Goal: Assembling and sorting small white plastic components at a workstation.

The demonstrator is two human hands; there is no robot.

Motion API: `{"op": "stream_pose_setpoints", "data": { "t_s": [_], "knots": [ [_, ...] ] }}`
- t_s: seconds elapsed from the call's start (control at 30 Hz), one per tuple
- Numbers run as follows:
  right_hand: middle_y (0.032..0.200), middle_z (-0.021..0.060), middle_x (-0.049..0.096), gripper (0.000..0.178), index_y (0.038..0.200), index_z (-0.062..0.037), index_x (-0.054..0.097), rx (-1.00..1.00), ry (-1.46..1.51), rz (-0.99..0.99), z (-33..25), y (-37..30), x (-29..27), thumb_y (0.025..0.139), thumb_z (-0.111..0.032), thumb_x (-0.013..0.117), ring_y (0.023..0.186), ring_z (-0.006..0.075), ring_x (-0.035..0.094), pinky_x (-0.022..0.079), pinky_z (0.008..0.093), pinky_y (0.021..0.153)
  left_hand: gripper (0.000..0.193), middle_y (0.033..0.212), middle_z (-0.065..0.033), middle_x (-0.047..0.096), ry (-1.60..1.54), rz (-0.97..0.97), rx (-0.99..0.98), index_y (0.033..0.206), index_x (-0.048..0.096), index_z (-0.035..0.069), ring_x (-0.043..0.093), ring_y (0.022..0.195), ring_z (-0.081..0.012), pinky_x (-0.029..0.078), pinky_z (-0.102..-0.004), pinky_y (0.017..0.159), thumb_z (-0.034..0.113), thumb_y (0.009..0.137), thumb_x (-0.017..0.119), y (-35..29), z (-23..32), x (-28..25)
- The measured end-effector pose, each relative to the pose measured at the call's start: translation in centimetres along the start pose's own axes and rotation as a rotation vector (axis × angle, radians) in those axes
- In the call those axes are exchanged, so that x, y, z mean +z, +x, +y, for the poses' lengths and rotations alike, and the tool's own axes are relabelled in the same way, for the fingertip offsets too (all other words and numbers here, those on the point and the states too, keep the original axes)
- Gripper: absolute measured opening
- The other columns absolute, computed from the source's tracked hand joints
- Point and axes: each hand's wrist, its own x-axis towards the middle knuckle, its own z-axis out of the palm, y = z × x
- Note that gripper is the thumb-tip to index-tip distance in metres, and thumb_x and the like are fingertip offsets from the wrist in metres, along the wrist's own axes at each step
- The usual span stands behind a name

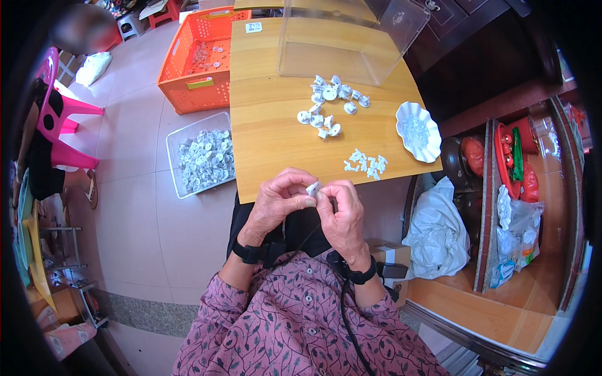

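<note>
Both forearms come up from lower edge, wrists banded. Left hand [274, 199] and right hand [340, 213] meet at the tabletop's near edge, fingers curled, fingertips pinched together.

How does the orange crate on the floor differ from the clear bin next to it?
The orange crate has slotted, coloured walls; the clear bin has smooth see-through ones. The orange crate holds only a few small pieces on its bottom, while the clear bin is heaped with white plastic parts. Both sit on the floor beside the wooden table.
</note>
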Motion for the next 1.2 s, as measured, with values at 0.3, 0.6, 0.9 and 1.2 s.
{"op": "stream_pose_setpoints", "data": {
  "t_s": [0.3, 0.6, 0.9, 1.2],
  "knots": [
    [0.091, 0.0134, 0.061, 0.010, 0.094, -0.0016, 0.059, 0.029, 0.082, -0.015, -0.9, 0.4, -0.3, 0.090, -0.002, 0.068, 0.080, 0.0284, 0.063, 0.051, 0.0378, 0.070, 0.031, 0.110, -0.0048, 0.064, 0.009, 0.006, 0.017, 0.115, 0.067, -0.001, 0.067, 0.098, -0.0141, 0.057, -0.0290, 0.089, -0.004, 0.085, 0.076, 0.1, 0.5, 0.0],
    [0.091, 0.0134, 0.061, 0.009, 0.094, -0.0001, 0.059, 0.040, 0.123, -0.043, -1.1, 0.5, -0.3, 0.092, -0.002, 0.067, 0.075, 0.0261, 0.064, 0.052, 0.0355, 0.067, 0.030, 0.102, -0.0074, 0.071, -0.173, 0.046, -0.069, 0.117, 0.064, -0.002, 0.070, 0.092, -0.0144, 0.058, -0.0287, 0.085, -0.001, 0.089, 0.072, -0.2, 0.3, 0.0],
    [0.089, 0.0120, 0.059, 0.012, 0.090, -0.0036, 0.058, -0.059, -0.054, -0.006, -0.7, 0.5, 0.1, 0.086, 0.001, 0.068, 0.080, 0.0319, 0.058, 0.047, 0.0415, 0.070, 0.031, 0.104, -0.0052, 0.068, -0.081, 0.050, -0.048, 0.115, 0.066, -0.003, 0.069, 0.095, -0.0148, 0.057, -0.0295, 0.089, -0.003, 0.086, 0.074, -0.1, 0.3, -0.1],
    [0.089, 0.0129, 0.058, 0.014, 0.091, -0.0033, 0.056, -0.051, -0.049, -0.005, -0.3, 0.1, 0.2, 0.084, 0.001, 0.068, 0.079, 0.0323, 0.058, 0.047, 0.0421, 0.069, 0.028, 0.107, -0.0042, 0.064, -0.021, 0.040, -0.042, 0.112, 0.069, -0.003, 0.067, 0.099, -0.0149, 0.057, -0.0296, 0.090, -0.002, 0.085, 0.076, 0.1, 0.6, 0.1]
  ]
}}
